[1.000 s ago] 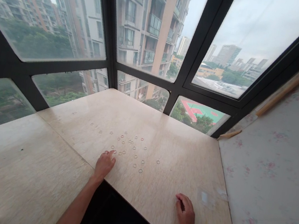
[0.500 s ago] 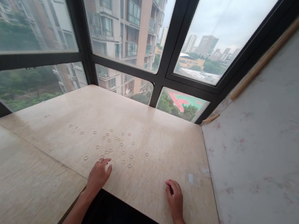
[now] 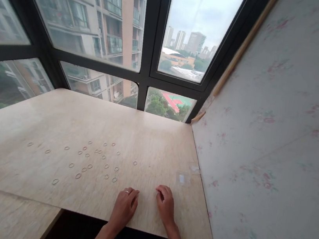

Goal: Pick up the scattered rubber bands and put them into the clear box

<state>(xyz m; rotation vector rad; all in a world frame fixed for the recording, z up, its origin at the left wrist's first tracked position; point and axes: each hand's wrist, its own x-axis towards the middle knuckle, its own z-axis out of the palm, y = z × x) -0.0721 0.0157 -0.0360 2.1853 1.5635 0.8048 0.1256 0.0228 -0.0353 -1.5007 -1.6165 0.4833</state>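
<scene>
Small rubber bands [image 3: 91, 159] lie flat and scattered on the tabletop [image 3: 156, 143], spread with its long axis 9-to-3, at 10 o'clock from both hands; rings, so no pointing direction. Left hand [image 3: 123, 208] has one band [image 3: 127, 191] at its fingers, fingers curled on it; right hand [image 3: 166, 205] rests loosely curled, holding nothing visible. Light wood-grain surface; black-framed windows [image 3: 145, 70] at 12; floral panel [image 3: 271, 143] at 3. Band colours too small to tell; forearms cut off at bottom edge.

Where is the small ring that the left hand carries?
In the head view, the ring sits on a fingertip of the left hand, near the table's front edge.
</scene>
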